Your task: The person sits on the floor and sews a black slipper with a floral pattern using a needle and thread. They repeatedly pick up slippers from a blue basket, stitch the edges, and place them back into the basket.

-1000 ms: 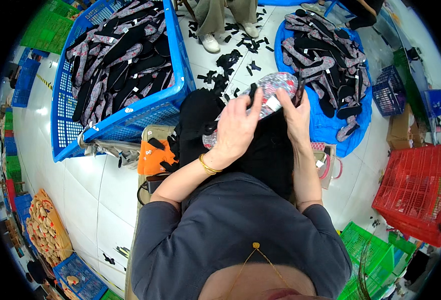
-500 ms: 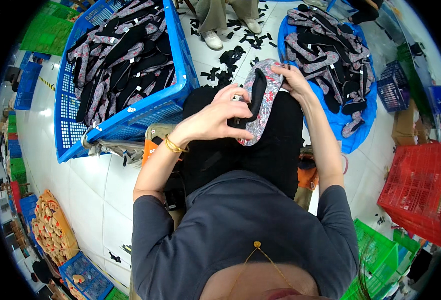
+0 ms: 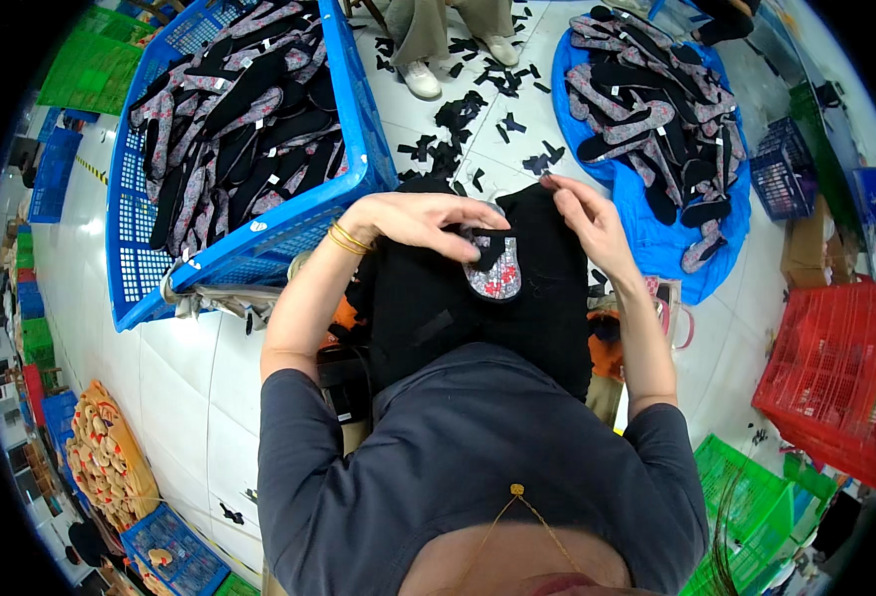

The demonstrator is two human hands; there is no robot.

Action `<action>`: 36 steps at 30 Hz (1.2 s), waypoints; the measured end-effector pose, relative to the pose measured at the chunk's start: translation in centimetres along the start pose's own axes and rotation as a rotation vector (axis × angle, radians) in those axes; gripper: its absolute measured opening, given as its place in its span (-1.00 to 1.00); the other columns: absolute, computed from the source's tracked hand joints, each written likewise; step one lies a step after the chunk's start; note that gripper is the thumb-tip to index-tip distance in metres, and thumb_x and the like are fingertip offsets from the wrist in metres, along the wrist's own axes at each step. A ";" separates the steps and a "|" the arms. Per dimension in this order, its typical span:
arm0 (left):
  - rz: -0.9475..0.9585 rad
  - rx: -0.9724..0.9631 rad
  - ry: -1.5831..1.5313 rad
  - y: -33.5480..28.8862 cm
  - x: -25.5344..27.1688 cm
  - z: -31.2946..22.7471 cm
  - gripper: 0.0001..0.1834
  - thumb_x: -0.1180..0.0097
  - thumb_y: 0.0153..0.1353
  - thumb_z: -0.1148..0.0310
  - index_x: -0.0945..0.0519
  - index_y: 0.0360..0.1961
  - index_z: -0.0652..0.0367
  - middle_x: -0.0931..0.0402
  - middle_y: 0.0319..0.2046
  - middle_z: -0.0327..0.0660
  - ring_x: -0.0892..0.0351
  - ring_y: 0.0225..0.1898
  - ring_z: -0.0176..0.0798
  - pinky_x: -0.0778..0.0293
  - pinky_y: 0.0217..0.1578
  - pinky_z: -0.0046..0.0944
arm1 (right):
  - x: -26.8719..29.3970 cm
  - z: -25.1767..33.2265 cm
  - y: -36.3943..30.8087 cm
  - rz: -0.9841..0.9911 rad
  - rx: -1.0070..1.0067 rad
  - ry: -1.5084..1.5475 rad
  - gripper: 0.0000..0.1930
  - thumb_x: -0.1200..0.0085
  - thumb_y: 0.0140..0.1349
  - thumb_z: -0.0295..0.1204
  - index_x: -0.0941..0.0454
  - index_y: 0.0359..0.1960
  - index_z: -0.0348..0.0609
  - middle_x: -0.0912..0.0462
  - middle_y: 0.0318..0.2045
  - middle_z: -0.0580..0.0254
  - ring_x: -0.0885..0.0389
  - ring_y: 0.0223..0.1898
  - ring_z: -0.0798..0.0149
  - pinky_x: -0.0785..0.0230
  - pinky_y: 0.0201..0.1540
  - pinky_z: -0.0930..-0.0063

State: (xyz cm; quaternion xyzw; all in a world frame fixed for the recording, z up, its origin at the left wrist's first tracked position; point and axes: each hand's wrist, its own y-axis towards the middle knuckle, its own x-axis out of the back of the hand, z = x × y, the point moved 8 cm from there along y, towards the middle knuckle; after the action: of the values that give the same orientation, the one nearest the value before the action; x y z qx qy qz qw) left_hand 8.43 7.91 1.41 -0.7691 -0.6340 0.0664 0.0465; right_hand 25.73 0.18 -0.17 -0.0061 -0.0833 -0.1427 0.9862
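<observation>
At far left, a tan sheet [image 3: 138,477] bears beige pieces; nearer you, a blue basket [image 3: 259,246] heaped with black-and-floral slippers [image 3: 249,109] crowds your left forearm. Your left hand [image 3: 423,219], fingers bent and thumb lowered, grips the upper edge of the floral slipper [image 3: 498,276] on your lap, partly covering it. Black scraps [image 3: 460,111] litter the floor ahead. Your right hand [image 3: 597,226] curls its fingers slightly apart; you cannot tell if they pinch anything. Beyond lie a blue sheet [image 3: 698,285] under more slippers [image 3: 656,109] and a red crate [image 3: 835,372].
</observation>
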 end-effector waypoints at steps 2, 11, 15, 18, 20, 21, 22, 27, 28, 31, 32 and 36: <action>-0.015 0.004 -0.260 -0.4 0.6 0.5 -0.40 -0.04 0.30 0.57 -0.24 0.37 0.24 -0.40 0.20 -0.13 -0.41 0.15 -0.39 -0.37 0.14 -0.35 | 0.0 0.2 -0.9 0.000 0.142 -0.087 -0.66 -0.13 0.35 -0.30 -0.57 0.04 -0.28 -0.66 -0.12 0.23 -0.54 -0.10 0.46 -0.37 -0.02 0.57; -0.069 -0.040 -0.161 0.4 -0.1 1.9 -0.56 -0.17 0.15 0.65 -0.53 0.10 0.27 -0.52 0.07 -0.20 -0.45 0.14 -0.34 -0.30 0.24 -0.28 | -1.1 -1.2 -2.9 -0.010 -0.019 0.054 -0.66 -0.16 0.34 -0.30 -0.58 0.02 -0.29 -0.65 -0.25 0.32 -0.52 -0.25 0.52 -0.39 -0.19 0.61; -0.450 -0.018 0.346 -0.9 1.1 -1.4 -0.79 -0.31 0.11 0.49 -0.70 -0.19 0.17 -0.65 -0.19 -0.22 -0.62 -0.15 -0.29 -0.49 -0.05 -0.27 | -0.9 -1.0 -3.5 -0.048 0.023 0.019 -0.66 -0.19 0.31 -0.31 -0.58 0.00 -0.29 -0.63 -0.31 0.31 -0.52 -0.30 0.52 -0.38 -0.23 0.60; -0.610 -0.273 0.746 -2.3 0.7 -4.8 -0.85 -0.31 0.10 0.38 -0.72 -0.27 0.11 -0.65 -0.33 -0.19 -0.62 -0.28 -0.13 -0.52 -0.24 -0.23 | -1.3 1.9 -3.5 -0.026 0.197 -0.307 -0.68 -0.24 0.24 -0.32 -0.60 -0.04 -0.25 -0.58 -0.43 0.30 -0.51 -0.41 0.46 -0.37 -0.32 0.56; -0.662 -0.292 0.822 -2.8 0.7 -6.3 -0.85 -0.29 0.10 0.36 -0.71 -0.28 0.10 -0.63 -0.37 -0.19 -0.62 -0.29 -0.09 -0.52 -0.25 -0.22 | -2.2 3.4 -3.4 0.036 0.223 -0.436 -0.68 -0.27 0.19 -0.32 -0.60 -0.07 -0.22 -0.52 -0.48 0.28 -0.51 -0.46 0.39 -0.36 -0.37 0.51; -0.672 -0.275 0.774 -2.8 1.2 -6.1 -0.84 -0.30 0.10 0.35 -0.70 -0.28 0.11 -0.63 -0.37 -0.19 -0.62 -0.30 -0.10 -0.52 -0.28 -0.23 | -2.7 4.1 -3.2 0.067 0.240 -0.501 -0.68 -0.28 0.16 -0.32 -0.61 -0.09 -0.20 -0.49 -0.50 0.27 -0.50 -0.49 0.35 -0.36 -0.40 0.49; -0.671 -0.249 0.752 -2.7 1.4 -6.1 -0.85 -0.31 0.10 0.38 -0.71 -0.28 0.14 -0.64 -0.38 -0.19 -0.62 -0.31 -0.15 -0.51 -0.27 -0.26 | -3.1 4.7 -3.0 0.070 0.286 -0.556 -0.67 -0.29 0.14 -0.26 -0.61 -0.13 -0.17 -0.48 -0.51 0.28 -0.52 -0.51 0.28 -0.37 -0.43 0.45; -0.645 -0.188 0.656 -2.0 2.2 -6.6 -0.84 -0.33 0.11 0.39 -0.71 -0.28 0.16 -0.65 -0.37 -0.20 -0.63 -0.31 -0.23 -0.50 -0.27 -0.30 | -4.7 5.4 -1.7 0.176 0.365 -0.595 -0.65 -0.30 0.13 -0.18 -0.62 -0.17 -0.17 -0.56 -0.47 0.25 -0.57 -0.48 0.25 -0.39 -0.43 0.42; -0.639 -0.187 0.661 -1.8 2.3 -6.5 -0.84 -0.34 0.11 0.38 -0.71 -0.28 0.17 -0.66 -0.37 -0.20 -0.63 -0.32 -0.23 -0.50 -0.27 -0.30 | -5.1 5.6 -1.5 0.193 0.372 -0.596 -0.64 -0.29 0.13 -0.17 -0.62 -0.17 -0.16 -0.57 -0.45 0.24 -0.58 -0.47 0.25 -0.40 -0.43 0.41; -0.618 -0.221 0.666 -1.3 2.3 -6.6 -0.82 -0.35 0.09 0.37 -0.72 -0.27 0.15 -0.66 -0.38 -0.21 -0.62 -0.34 -0.25 -0.50 -0.29 -0.31 | -5.8 5.7 -1.0 0.225 0.389 -0.565 -0.65 -0.29 0.14 -0.17 -0.62 -0.19 -0.17 -0.61 -0.44 0.21 -0.61 -0.46 0.24 -0.42 -0.41 0.41; -0.613 -0.224 0.667 -1.2 2.4 -6.5 -0.82 -0.36 0.09 0.37 -0.72 -0.27 0.15 -0.66 -0.38 -0.21 -0.63 -0.34 -0.25 -0.50 -0.29 -0.31 | -6.0 5.7 -0.9 0.241 0.376 -0.571 -0.65 -0.30 0.13 -0.16 -0.62 -0.21 -0.18 -0.61 -0.44 0.20 -0.61 -0.46 0.23 -0.43 -0.41 0.41; -0.584 -0.101 0.608 -0.8 2.7 -6.0 -0.81 -0.36 0.08 0.38 -0.72 -0.26 0.13 -0.66 -0.36 -0.19 -0.62 -0.34 -0.24 -0.51 -0.30 -0.30 | -6.3 5.9 -0.3 0.290 0.348 -0.584 -0.65 -0.30 0.13 -0.14 -0.62 -0.28 -0.19 -0.61 -0.47 0.17 -0.62 -0.46 0.19 -0.44 -0.40 0.39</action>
State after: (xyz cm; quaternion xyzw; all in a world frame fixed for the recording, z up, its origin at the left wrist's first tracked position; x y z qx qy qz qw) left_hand 9.13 10.81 7.33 -0.5431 -0.7851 -0.2106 0.2105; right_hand 18.75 1.83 4.57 0.1093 -0.3826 0.0228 0.9171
